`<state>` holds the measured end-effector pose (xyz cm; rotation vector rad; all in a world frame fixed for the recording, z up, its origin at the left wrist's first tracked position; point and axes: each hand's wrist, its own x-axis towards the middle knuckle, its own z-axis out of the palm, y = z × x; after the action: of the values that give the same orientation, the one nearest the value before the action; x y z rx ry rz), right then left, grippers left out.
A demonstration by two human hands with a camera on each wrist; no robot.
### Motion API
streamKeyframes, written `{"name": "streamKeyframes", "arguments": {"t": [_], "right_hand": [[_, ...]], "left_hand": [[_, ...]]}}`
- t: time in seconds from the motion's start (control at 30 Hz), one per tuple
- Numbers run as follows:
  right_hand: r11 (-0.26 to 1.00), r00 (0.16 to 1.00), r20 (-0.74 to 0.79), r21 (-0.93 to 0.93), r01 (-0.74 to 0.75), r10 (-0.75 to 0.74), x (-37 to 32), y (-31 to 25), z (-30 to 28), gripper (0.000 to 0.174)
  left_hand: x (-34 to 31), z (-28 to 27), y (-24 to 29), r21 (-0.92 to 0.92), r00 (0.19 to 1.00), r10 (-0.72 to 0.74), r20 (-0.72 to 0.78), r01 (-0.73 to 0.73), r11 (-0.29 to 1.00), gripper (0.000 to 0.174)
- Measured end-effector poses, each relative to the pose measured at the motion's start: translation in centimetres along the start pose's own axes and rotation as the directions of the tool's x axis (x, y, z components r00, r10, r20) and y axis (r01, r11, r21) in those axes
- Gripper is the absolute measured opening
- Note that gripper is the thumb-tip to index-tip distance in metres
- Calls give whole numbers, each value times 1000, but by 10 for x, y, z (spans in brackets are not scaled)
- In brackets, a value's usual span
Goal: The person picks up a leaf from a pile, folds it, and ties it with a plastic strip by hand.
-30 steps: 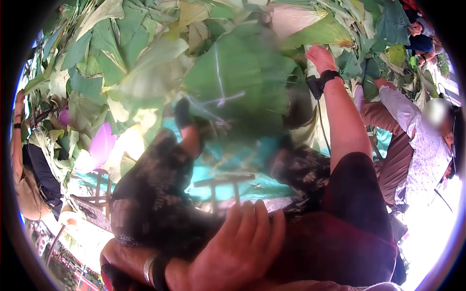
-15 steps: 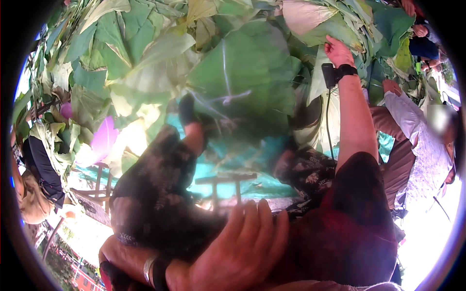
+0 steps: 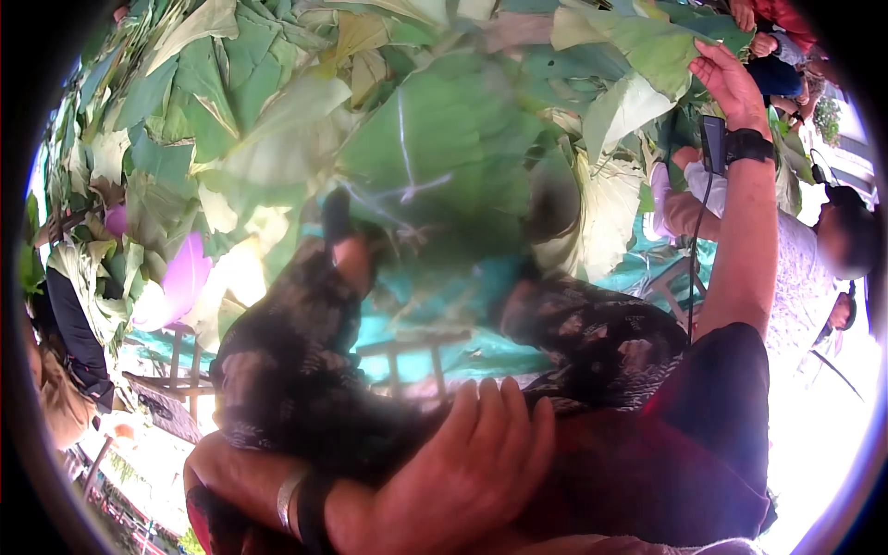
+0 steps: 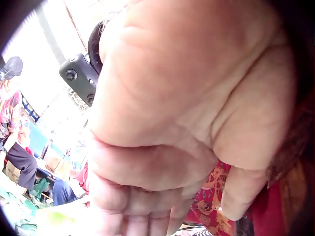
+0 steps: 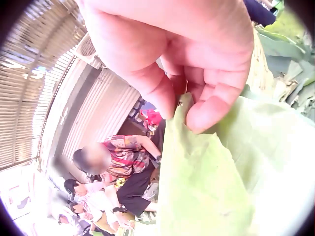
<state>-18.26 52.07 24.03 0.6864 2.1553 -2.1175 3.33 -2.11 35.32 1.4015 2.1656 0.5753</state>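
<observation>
In the head view my right hand [image 3: 733, 91] is raised at the upper right, pinching the edge of a large pale-green leaf [image 3: 652, 57]. The right wrist view shows that leaf [image 5: 197, 172] hanging below the thumb and fingertips, its torn edge between them. My left hand [image 3: 458, 467] lies across my lap with its fingers extended and holds nothing. Its palm [image 4: 162, 93] fills the left wrist view, beside red patterned cloth [image 4: 214, 196]. Before my knees is a broad dark-green leaf [image 3: 444, 120], blurred, with white string [image 3: 405, 148] across it.
Heaped leaves [image 3: 213, 74] cover the far side, some dry and folded. A pink flower [image 3: 187, 273] stands at the left. Teal sheeting [image 3: 481, 347] lies beneath, with a small wooden stool [image 3: 414, 347] between my legs. A person in a patterned top [image 3: 786, 240] sits at the right.
My right hand has moved right and up from the leaf pile, and the pale leaf's edge has shifted with it. The left hand stays on the lap.
</observation>
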Motion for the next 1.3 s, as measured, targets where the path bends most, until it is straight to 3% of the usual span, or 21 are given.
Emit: {"name": "streamKeyframes", "arguments": {"t": [0.17,0.27,0.4,0.5,0.57,0.6,0.63,0.67,0.7,0.73,0.77,0.8,0.87,0.97,1.0,1.07,1.1,1.13,1.2,1.23,1.3], "right_hand": [[985,986,19,53,162,-163,-38,-28,42,6],[977,971,132,-55,206,-198,-43,-36,50,5],[963,945,243,-101,250,-220,-106,-55,143,32],[718,746,432,-267,643,-507,-92,-18,123,30],[969,916,345,-63,239,-204,-42,-7,112,28],[998,944,330,55,11,-29,-21,-8,106,27],[845,908,321,-375,382,-269,-15,-14,99,26],[402,790,410,-698,593,-455,-10,-25,89,25],[-176,633,570,-799,575,-525,-9,-35,80,24],[-170,673,442,-886,432,-593,-9,-45,69,24],[334,677,356,-666,667,-644,14,-45,44,24],[801,770,248,45,597,-588,39,-43,11,25],[901,903,-21,-77,427,-430,52,-20,-27,26],[983,888,-429,-146,114,-167,38,-6,-25,35],[973,920,-372,-228,43,-127,14,13,-10,45],[886,959,-277,-431,-170,50,3,77,-11,40],[888,947,-297,-392,-240,125,-7,116,-3,34],[802,994,-94,-590,-97,52,-6,182,-20,32],[708,992,41,-704,-54,116,-34,239,-9,30],[721,976,-37,-668,-185,217,-61,245,20,30],[615,994,-30,-784,-86,101,-79,292,32,36]], "left_hand": [[0,1,-1,56,998,40,-55,-37,998,50],[0,-2,-1,40,997,61,-51,-59,997,50],[-2,7,8,-36,997,58,-44,-59,998,50],[-5,5,9,-102,993,87,-80,-95,990,48],[-2,3,6,-66,984,159,-74,-164,984,46],[3,4,2,-3,976,214,-48,-214,977,46],[6,4,1,56,964,266,-18,-265,963,45],[6,5,2,51,962,272,-22,-270,961,46],[6,5,2,47,961,276,-25,-275,960,47],[6,5,2,42,961,276,-31,-275,961,48],[7,4,2,46,959,281,-27,-279,959,48],[7,2,1,48,958,287,-22,-285,957,48],[7,1,1,39,956,294,-14,-293,955,47],[9,-2,-1,31,957,291,7,-291,956,46],[13,-11,-2,19,954,298,37,-298,954,46],[10,-10,0,21,962,271,27,-272,962,45],[4,-1,1,48,971,238,-23,-237,970,45],[1,5,3,75,976,206,-74,-201,977,44],[4,8,5,62,986,165,27,-166,984,43],[7,9,5,58,986,146,76,-151,987,43],[12,14,3,116,989,137,53,-142,983,42]]}}
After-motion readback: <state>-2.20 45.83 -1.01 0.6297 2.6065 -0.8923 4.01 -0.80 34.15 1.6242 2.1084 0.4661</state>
